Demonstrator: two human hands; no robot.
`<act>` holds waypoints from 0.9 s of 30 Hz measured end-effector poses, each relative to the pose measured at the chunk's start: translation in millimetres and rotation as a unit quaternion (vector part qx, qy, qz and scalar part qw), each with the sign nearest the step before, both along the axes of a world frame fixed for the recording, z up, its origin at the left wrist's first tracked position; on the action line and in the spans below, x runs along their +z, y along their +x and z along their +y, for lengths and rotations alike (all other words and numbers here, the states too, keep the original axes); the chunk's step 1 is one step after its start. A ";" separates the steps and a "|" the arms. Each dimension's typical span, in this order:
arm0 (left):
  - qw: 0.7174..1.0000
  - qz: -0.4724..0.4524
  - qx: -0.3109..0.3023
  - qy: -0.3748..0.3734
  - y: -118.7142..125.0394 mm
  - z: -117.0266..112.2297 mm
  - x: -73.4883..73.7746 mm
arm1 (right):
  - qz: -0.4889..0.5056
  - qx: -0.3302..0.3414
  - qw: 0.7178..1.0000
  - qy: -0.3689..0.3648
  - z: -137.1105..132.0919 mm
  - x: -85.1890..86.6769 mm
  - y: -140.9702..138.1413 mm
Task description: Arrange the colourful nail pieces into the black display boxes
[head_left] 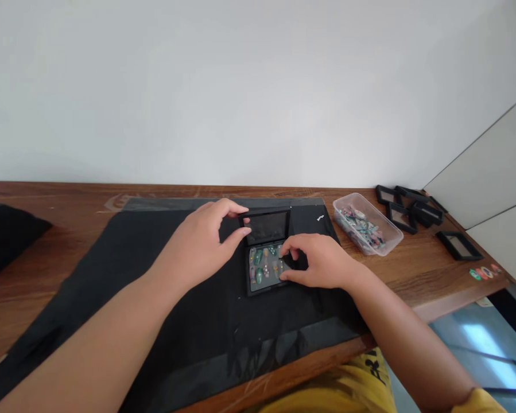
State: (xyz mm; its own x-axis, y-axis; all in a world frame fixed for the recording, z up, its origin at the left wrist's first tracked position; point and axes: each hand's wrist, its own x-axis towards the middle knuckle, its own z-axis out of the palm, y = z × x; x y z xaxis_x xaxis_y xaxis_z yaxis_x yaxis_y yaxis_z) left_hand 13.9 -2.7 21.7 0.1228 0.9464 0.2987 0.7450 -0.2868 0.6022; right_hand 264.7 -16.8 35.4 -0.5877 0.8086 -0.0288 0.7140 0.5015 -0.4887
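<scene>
A small black hinged case (268, 291) lies with its lid raised on the black mat. Several press-on nails (259, 275), green and clear with shiny decorations, sit in rows on its grey inner tray. My left hand (201, 238) pinches the upper left corner of the dark see-through lid (270, 225) between thumb and fingers. Over the right side of the tray, my right hand (320, 261) has thumb and forefinger curled around a decorated nail (281, 266) at the right end. The palm and the other fingers cover the case's right edge.
A clear plastic tub (391, 238) of loose nails stands to the right. Several black frame-like cases (402, 218) lie beyond it, another (459, 245) nearer the table's right edge beside round stickers (485, 273). A black object (10, 241) is at far left; a white wall rises behind.
</scene>
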 end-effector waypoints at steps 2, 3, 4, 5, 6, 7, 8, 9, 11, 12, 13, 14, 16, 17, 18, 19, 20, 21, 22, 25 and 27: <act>1.000 -0.001 0.003 -0.001 0.3 -0.3 0.4 | 0.009 0.008 1.000 0.006 -0.2 -0.3 1.1; 1.000 -0.002 0.004 -0.001 0.6 -0.5 0.7 | 0.019 0.010 1.000 0.010 -0.1 -0.4 1.9; 1.000 -0.003 0.005 -0.001 1.1 -0.8 1.1 | 0.032 0.011 0.999 0.014 0.1 -0.4 2.7; 1.000 -0.005 0.006 0.001 1.7 -1.2 1.5 | 0.050 0.010 0.998 0.022 0.3 -0.5 3.5; 1.000 -0.008 0.006 0.002 2.2 -1.5 2.0 | 0.073 0.006 0.997 0.035 0.6 -0.6 4.0; 1.000 -0.011 0.007 0.003 2.5 -1.9 2.4 | 0.100 -0.002 0.993 0.054 1.0 -1.0 4.3; 1.000 -0.014 0.007 0.003 2.7 -2.3 2.7 | 0.129 -0.017 0.988 0.078 1.3 -1.6 4.4; 1.000 -0.015 0.007 0.002 2.5 -2.6 3.0 | 0.158 -0.038 0.981 0.104 1.8 -2.6 4.2; 1.000 -0.015 0.006 0.000 1.4 -2.9 3.2 | 0.212 -0.096 0.961 0.149 2.8 -5.1 3.3; 1.000 -0.014 0.003 -0.002 0.4 -2.8 3.2 | 0.233 -0.124 0.951 0.161 3.4 -6.5 2.9; 1.000 -0.011 -0.006 -0.006 -0.5 -2.7 3.1 | 0.248 -0.144 0.944 0.165 4.1 -7.8 2.6; 1.000 -0.007 -0.021 -0.012 -1.5 -2.5 3.0 | 0.257 -0.150 0.941 0.161 4.8 -8.7 2.4; 0.998 0.003 -0.063 -0.026 -2.9 -1.9 2.3 | 0.262 -0.121 0.948 0.137 6.2 -9.3 2.4; 0.996 0.008 -0.087 -0.035 -3.2 -1.5 1.8 | 0.259 -0.094 0.953 0.122 6.8 -9.0 2.6; 0.993 0.012 -0.111 -0.044 -3.3 -1.0 1.3 | 0.254 -0.063 0.959 0.108 7.3 -8.4 2.8; 0.990 0.013 -0.130 -0.053 -3.3 -0.5 0.7 | 0.247 -0.034 0.964 0.097 7.7 -7.6 3.0; 0.987 0.010 -0.146 -0.064 -3.3 0.0 0.1 | 0.237 -0.012 0.967 0.089 8.0 -6.9 3.4; 0.985 0.004 -0.157 -0.073 -3.5 0.7 -0.6 | 0.224 0.004 0.971 0.082 8.3 -6.3 3.7; 0.984 -0.006 -0.160 -0.079 -3.9 1.4 -1.5 | 0.210 0.014 0.974 0.077 8.4 -6.0 4.1; 0.989 -0.025 -0.129 -0.073 -6.6 4.5 -5.5 | 0.188 0.013 0.979 0.073 8.8 -6.6 5.0; 0.991 -0.005 -0.108 -0.077 -8.6 6.9 -9.8 | 0.186 0.008 0.980 0.076 9.0 -7.4 5.2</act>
